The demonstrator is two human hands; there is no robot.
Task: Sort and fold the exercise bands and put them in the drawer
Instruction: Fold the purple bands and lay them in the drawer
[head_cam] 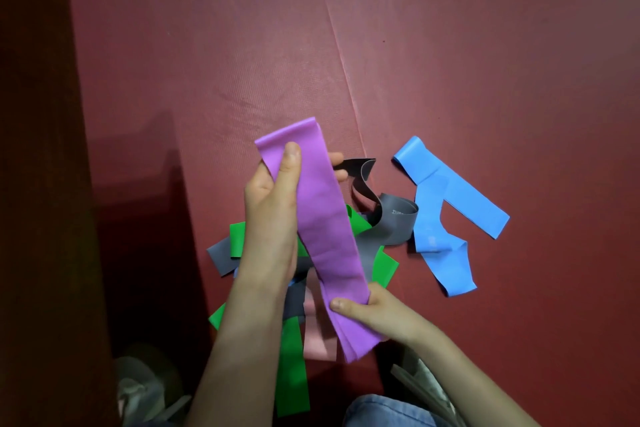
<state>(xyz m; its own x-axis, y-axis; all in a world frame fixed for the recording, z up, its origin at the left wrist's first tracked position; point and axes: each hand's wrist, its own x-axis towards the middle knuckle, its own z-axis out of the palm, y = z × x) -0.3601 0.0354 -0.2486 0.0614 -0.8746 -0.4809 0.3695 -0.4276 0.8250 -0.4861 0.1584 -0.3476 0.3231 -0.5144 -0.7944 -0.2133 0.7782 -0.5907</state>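
Now left grip (272,208), right grip (369,312) pinch purple band (323,218) ends.

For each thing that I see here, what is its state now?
Purple band: lifted, flat, held near both ends.
Left hand: grips its far end.
Right hand: pinches its near end.
Blue band: unfolded, twisted, lying alone on the mat.
Green band: unfolded, partly hidden.
Grey band: unfolded, curled, tangled with the green band.
Pink band: mostly covered.
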